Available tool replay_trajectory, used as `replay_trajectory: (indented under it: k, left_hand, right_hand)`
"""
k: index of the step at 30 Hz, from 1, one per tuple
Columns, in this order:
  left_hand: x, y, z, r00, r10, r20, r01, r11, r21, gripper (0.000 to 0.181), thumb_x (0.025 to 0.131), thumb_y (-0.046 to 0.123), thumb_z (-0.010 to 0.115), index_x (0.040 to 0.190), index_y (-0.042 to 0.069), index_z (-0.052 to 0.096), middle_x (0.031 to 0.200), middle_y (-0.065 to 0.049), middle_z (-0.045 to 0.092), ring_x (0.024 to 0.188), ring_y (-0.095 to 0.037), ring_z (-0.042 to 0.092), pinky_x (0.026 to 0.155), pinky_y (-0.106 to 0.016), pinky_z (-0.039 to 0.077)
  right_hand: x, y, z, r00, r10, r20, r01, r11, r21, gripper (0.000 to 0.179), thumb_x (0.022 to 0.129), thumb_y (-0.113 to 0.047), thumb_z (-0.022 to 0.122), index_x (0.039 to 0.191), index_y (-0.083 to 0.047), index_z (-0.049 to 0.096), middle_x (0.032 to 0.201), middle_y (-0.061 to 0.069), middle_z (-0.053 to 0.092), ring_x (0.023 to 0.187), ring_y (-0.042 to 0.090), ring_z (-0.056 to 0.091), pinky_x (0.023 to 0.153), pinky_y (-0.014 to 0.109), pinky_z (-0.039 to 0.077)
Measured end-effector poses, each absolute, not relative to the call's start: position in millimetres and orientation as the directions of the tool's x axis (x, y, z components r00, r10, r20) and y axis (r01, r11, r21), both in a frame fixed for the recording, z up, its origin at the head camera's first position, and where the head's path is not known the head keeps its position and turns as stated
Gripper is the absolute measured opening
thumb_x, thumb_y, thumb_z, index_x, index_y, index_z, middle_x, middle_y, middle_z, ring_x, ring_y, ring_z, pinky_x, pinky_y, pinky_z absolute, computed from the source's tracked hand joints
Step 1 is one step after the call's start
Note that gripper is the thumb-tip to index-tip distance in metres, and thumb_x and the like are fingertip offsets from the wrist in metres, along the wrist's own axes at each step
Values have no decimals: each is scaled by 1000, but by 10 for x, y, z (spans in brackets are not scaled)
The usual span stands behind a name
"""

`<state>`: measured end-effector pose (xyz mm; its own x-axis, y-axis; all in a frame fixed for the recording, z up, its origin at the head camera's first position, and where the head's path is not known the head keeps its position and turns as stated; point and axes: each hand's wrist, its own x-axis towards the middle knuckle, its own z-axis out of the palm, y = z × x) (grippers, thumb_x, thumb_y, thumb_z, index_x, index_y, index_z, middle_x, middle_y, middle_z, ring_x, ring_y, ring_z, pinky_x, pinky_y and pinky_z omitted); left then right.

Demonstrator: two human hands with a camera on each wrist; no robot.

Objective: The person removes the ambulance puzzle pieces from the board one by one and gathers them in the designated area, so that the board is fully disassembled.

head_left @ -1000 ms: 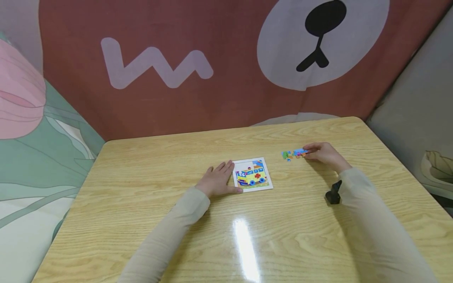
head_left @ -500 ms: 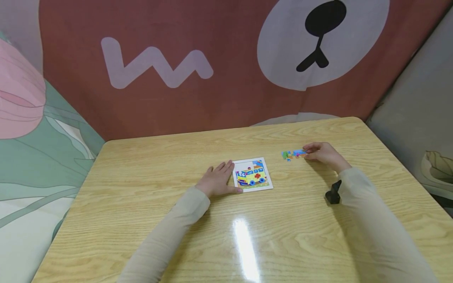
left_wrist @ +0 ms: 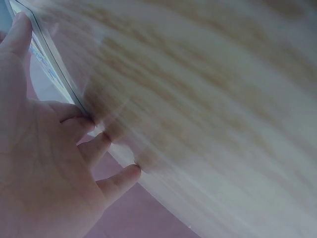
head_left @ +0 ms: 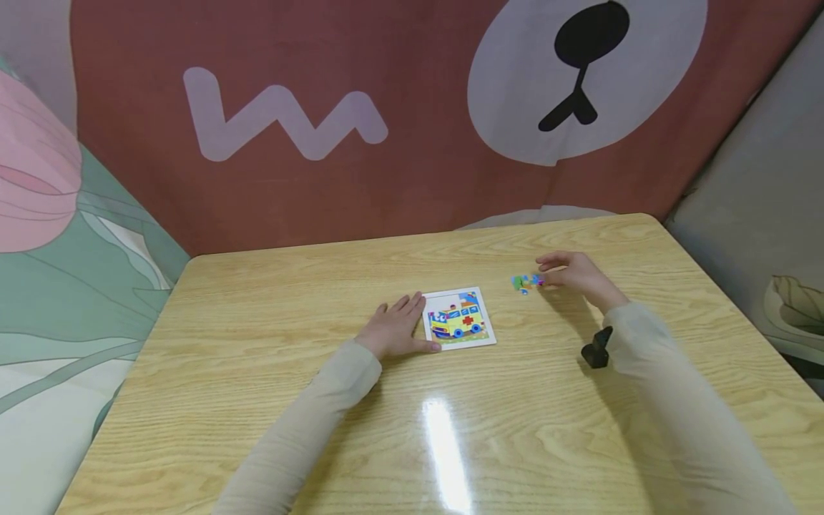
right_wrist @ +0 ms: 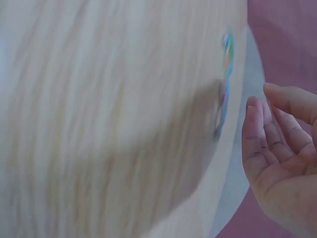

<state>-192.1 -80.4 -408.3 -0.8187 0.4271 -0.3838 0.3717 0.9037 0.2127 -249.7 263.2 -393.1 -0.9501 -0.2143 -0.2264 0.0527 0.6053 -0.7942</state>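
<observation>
A white-framed jigsaw puzzle (head_left: 470, 345) with a yellow ambulance picture lies flat on the table. My left hand (head_left: 395, 330) rests at its left side with fingers spread; the thumb touches the near corner and the fingertips the far left edge. To the puzzle's right sits a small cluster of loose puzzle pieces (head_left: 520, 284) in green, blue and orange. Over the right end of these is my right hand (head_left: 582, 277), its fingers loosely bent. In the right wrist view that hand (right_wrist: 282, 158) is raised off the pieces (right_wrist: 228, 64), and nothing shows between thumb and fingers.
The wood-grain table (head_left: 309, 443) reaches back to a reddish-brown cloth (head_left: 322, 193) with a bear print. A black device (head_left: 597, 349) sits at the right cuff. Light glares on the near tabletop.
My right hand has moved a little left and up from the far end of the pieces, which now look more closely bunched. The left hand and framed puzzle stay put.
</observation>
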Motion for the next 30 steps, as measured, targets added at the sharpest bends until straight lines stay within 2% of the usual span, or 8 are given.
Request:
replay_trajectory:
  k: [3,7,12,15,21,30]
  left_hand:
    - [-1922,-806,-4089,-819,427,-385,371,904,214,99,85,70,50,155,15,7,163,1,3,151,-21,8,121,-51,12]
    - [-1924,-808,-4096,-818,426,-386,372,904,209,99,85,70,50,155,16,7,163,1,3,151,-21,8,122,-51,11]
    - [-1923,-806,-4093,-818,425,-388,374,905,204,99,85,71,49,155,16,7,163,1,3,151,-22,8,122,-51,12]
    - [-1926,-803,-4088,-817,425,-389,375,905,201,99,85,71,49,155,16,6,163,1,3,151,-22,8,122,-51,11]
    - [-1934,-798,-4075,-817,420,-394,366,907,208,100,85,71,49,155,15,6,163,0,2,151,-22,8,121,-51,11]
    - [-1917,-800,-4072,-821,422,-386,366,906,213,99,85,70,49,155,15,8,163,0,4,151,-22,9,121,-52,13]
  right_hand:
    - [-2478,2472,-3881,-948,-251,-197,11,591,-806,48,94,-6,56,135,13,43,129,35,50,84,0,62,84,34,57]
    - [-2467,2279,-3864,-944,-286,-167,-47,614,-788,44,93,-6,57,132,12,48,124,32,56,91,8,63,81,29,56]
    - [-2458,2069,-3899,-934,-321,-157,-84,624,-777,39,91,-3,58,128,10,53,119,30,61,100,29,65,77,23,52]
    - [-2448,1947,-3934,-925,-346,-158,-99,622,-777,38,90,-2,60,126,10,55,117,29,62,106,37,64,79,25,52]
    - [-2437,1755,-3979,-899,-397,-187,-113,621,-776,39,90,-1,60,128,7,55,119,27,62,111,39,62,89,38,54]
    - [-2409,1584,-4019,-876,-430,-220,-119,633,-765,37,87,3,61,124,6,57,124,26,58,112,37,60,87,34,55]
